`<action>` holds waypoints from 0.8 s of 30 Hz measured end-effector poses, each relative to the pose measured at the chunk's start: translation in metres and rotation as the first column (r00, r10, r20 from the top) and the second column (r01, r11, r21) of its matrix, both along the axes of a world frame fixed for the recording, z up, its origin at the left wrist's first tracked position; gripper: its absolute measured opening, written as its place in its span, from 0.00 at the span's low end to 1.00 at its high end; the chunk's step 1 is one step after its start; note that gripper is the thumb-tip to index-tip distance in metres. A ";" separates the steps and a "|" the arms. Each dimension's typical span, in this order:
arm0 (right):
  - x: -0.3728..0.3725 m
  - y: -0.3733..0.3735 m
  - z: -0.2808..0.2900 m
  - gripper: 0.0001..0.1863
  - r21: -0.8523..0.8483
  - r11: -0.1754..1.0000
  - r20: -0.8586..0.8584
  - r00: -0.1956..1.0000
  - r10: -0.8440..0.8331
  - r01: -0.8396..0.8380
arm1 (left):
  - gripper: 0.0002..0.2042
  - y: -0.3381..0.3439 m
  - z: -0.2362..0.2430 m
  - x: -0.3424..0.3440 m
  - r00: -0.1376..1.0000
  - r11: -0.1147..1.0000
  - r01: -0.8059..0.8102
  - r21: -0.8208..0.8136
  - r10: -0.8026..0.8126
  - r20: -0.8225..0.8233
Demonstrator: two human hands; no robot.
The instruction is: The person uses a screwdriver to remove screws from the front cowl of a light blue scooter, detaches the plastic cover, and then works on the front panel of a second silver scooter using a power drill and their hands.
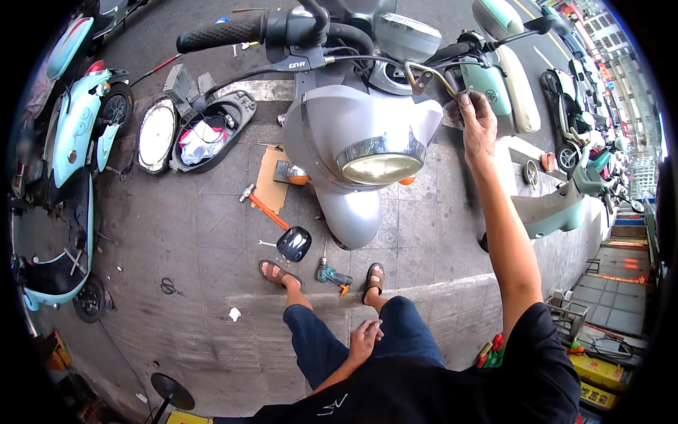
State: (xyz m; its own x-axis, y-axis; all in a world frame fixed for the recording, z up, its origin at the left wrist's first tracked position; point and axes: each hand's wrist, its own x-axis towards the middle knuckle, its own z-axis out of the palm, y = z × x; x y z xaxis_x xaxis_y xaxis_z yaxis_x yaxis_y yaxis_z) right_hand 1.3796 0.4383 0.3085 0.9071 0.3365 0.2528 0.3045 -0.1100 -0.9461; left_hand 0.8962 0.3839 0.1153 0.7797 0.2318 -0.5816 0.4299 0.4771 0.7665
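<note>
A silver-grey scooter (321, 134) stands in front of me, its round-ended headlight (381, 168) facing me. My right hand (479, 126) is raised at arm's length beside the scooter's right side. Its fingertips are pinched together at the end of a bent, brass-coloured metal rod (443, 79) near the handlebar; whatever they grip is too small to name. Low over my lap, my left hand (364, 342) is closed with thumb and fingers together, and its contents cannot be made out. The left handlebar grip (220, 34) is black and textured.
Between my feet lies a cordless drill (333, 276). Nearby are a black mirror (294, 244), an orange-handled hammer (267, 208) and cardboard (271, 180). An upturned seat compartment (219, 134) sits to the left. Pale-green scooters (81, 134) stand on both sides; scissors (169, 286) lie on the paving.
</note>
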 end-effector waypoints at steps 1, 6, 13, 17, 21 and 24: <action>0.003 0.002 0.001 0.13 -0.020 1.000 0.008 1.000 0.000 0.000 | 0.12 0.011 0.014 -0.011 0.997 0.999 -0.046 -0.025 0.044 -0.055; 0.014 0.006 -0.009 0.13 0.064 0.993 -0.030 0.995 0.098 -0.096 | 0.12 0.053 0.010 -0.031 0.935 0.955 -0.258 0.148 0.285 -0.210; 0.027 0.013 -0.035 0.13 0.226 0.958 0.144 0.979 0.146 -0.176 | 0.09 0.172 -0.058 0.095 0.977 0.687 -0.205 0.697 0.107 0.182; 0.040 0.028 -0.054 0.13 0.441 0.877 0.292 0.954 0.062 -0.192 | 0.10 0.269 0.005 0.215 0.699 0.427 -0.669 0.608 0.084 0.710; 0.057 0.045 -0.072 0.13 0.623 0.721 0.300 0.944 0.136 -0.302 | 0.15 0.272 0.075 0.286 0.495 0.445 -0.725 0.526 -0.195 0.847; 0.062 0.050 -0.070 0.14 0.601 0.716 0.453 0.889 0.059 -0.354 | 0.20 0.267 0.108 0.326 0.510 0.027 -0.820 0.571 -0.417 0.752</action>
